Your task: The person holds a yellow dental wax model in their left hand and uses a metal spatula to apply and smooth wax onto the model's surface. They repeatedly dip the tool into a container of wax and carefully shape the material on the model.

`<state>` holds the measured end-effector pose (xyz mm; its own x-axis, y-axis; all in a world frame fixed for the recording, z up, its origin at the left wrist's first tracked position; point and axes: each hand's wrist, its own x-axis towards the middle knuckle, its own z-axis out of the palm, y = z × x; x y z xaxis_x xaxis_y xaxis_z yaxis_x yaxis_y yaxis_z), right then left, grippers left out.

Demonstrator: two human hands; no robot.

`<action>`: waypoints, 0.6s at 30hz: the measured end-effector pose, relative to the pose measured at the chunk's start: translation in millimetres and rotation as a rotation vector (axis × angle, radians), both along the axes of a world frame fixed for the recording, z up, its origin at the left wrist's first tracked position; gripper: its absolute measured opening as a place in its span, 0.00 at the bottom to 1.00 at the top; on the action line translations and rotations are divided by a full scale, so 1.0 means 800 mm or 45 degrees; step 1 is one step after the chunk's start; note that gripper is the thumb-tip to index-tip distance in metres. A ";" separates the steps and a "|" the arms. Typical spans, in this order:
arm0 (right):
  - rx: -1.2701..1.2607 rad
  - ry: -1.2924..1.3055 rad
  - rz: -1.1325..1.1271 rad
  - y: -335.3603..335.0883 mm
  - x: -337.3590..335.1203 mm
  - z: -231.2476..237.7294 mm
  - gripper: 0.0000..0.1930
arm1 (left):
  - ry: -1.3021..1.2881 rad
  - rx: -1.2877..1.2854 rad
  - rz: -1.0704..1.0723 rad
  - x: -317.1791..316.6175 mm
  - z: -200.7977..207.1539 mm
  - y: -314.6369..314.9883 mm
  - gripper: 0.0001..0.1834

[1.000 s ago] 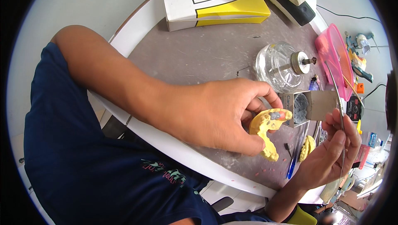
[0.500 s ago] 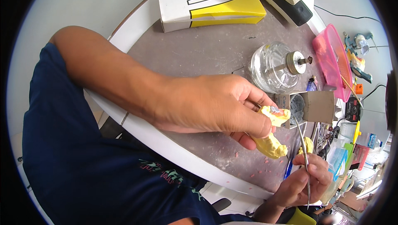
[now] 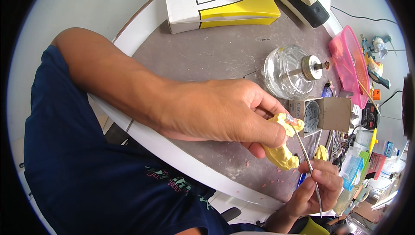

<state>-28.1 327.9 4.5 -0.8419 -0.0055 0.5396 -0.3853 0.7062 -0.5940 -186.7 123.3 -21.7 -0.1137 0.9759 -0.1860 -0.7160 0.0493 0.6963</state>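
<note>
Left hand (image 3: 220, 114) clamps the yellow dental cast (image 3: 283, 148) between thumb and fingers, lifted off the grey bench (image 3: 216, 57) so the arch faces up for access. Just right of the cast, right hand (image 3: 313, 189) pinches a thin metal carver (image 3: 304, 155) pen-style, tip on the cast's top edge. Glass spirit lamp (image 3: 289, 72) sits above the cast, within reach.

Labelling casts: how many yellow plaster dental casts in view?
2. One yellow plaster dental cast is held in the left hand; a second yellow cast lies on the table just above the right hand. Clutter could hide more.
</note>
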 end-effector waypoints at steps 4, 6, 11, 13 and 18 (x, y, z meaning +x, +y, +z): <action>0.023 -0.015 0.015 0.001 -0.001 0.001 0.08 | 0.002 -0.018 -0.008 0.000 0.001 0.000 0.31; 0.016 -0.010 0.018 0.001 -0.002 0.000 0.08 | 0.011 0.005 -0.010 -0.001 0.002 0.001 0.31; -0.018 0.011 -0.037 -0.005 -0.003 0.000 0.07 | 0.069 -0.015 0.111 0.006 0.004 0.001 0.28; -0.001 0.003 -0.019 -0.004 -0.003 0.001 0.07 | 0.075 -0.021 0.107 0.006 0.003 0.001 0.28; 0.014 0.007 -0.028 -0.003 -0.004 0.001 0.07 | 0.091 -0.022 0.096 0.005 0.001 0.001 0.28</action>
<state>-31.1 325.5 4.9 -0.8389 0.0068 0.5442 -0.3730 0.7210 -0.5840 -182.5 124.5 -20.5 -0.2004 0.9608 -0.1914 -0.6668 0.0093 0.7452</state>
